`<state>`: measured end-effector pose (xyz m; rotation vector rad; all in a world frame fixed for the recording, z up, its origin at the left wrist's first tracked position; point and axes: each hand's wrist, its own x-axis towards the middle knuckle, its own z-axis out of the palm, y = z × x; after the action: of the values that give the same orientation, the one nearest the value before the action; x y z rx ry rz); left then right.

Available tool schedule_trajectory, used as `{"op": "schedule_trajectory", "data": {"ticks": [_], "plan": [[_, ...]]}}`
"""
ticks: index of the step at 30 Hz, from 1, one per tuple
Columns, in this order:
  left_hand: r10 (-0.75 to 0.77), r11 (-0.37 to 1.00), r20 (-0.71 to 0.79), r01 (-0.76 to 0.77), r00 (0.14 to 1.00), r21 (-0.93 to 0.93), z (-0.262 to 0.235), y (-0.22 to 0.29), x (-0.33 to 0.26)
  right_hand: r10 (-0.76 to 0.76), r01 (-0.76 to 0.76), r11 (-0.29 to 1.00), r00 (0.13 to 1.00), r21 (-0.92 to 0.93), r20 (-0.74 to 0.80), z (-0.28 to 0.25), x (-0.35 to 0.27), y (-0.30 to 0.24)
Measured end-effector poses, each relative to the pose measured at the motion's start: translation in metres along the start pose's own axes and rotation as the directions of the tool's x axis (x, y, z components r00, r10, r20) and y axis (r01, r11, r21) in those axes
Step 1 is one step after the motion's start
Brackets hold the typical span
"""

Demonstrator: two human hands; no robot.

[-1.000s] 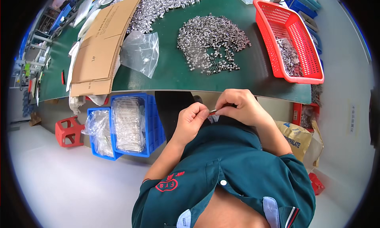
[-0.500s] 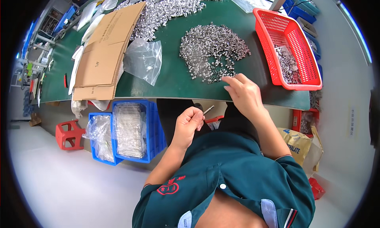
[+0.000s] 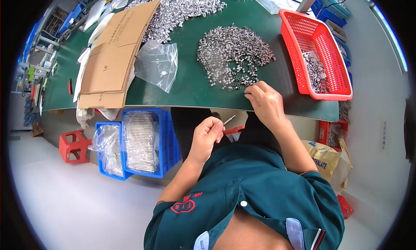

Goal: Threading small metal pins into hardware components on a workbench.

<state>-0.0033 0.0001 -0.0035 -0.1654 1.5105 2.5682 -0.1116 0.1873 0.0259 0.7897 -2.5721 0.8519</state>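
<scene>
My left hand (image 3: 209, 131), off the table's front edge, is closed around a thin metal rod (image 3: 229, 120) whose end sticks out past the thumb. My right hand (image 3: 267, 101) is at the near side of a pile of small shiny metal rings (image 3: 232, 50). Its thumb and fingers are drawn together; whatever lies between them is too small or hidden to make out. A few loose rings (image 3: 237, 81) lie just beyond those fingertips, on the green tabletop (image 3: 186, 87).
A red plastic basket (image 3: 303, 72) with more small metal parts stands at the right. On the left lie a flattened cardboard box (image 3: 112, 55) and a clear plastic bag (image 3: 158, 65). A larger heap of metal parts (image 3: 190, 9) spreads behind. Blue crates (image 3: 167, 141) of rods stand below the edge.
My right hand has drawn slightly back from the loose rings, and its fingers have closed together. My left hand with the rod is nearly still.
</scene>
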Motion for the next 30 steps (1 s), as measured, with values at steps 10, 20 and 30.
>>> {"op": "schedule_trajectory", "data": {"ticks": [10, 20, 30], "plan": [[0.007, 1.0, 0.01, -0.007, 1.0, 0.006, 0.002, 0.001, 0.001, 0.421, -0.524, 0.528, 0.845, 0.669, 0.329, -0.018, -0.01, -0.003], [0.042, 0.979, 0.015, -0.044, 0.999, 0.199, 0.01, 0.004, 0.001, 0.09, -0.677, -0.38, 0.651, 0.63, 0.754, -0.014, -0.022, -0.02], [0.202, 0.837, 0.002, -0.174, 0.979, 0.519, 0.008, 0.006, -0.003, 0.246, -0.708, -0.012, 0.683, 0.706, 0.688, -0.016, -0.024, -0.033]]}}
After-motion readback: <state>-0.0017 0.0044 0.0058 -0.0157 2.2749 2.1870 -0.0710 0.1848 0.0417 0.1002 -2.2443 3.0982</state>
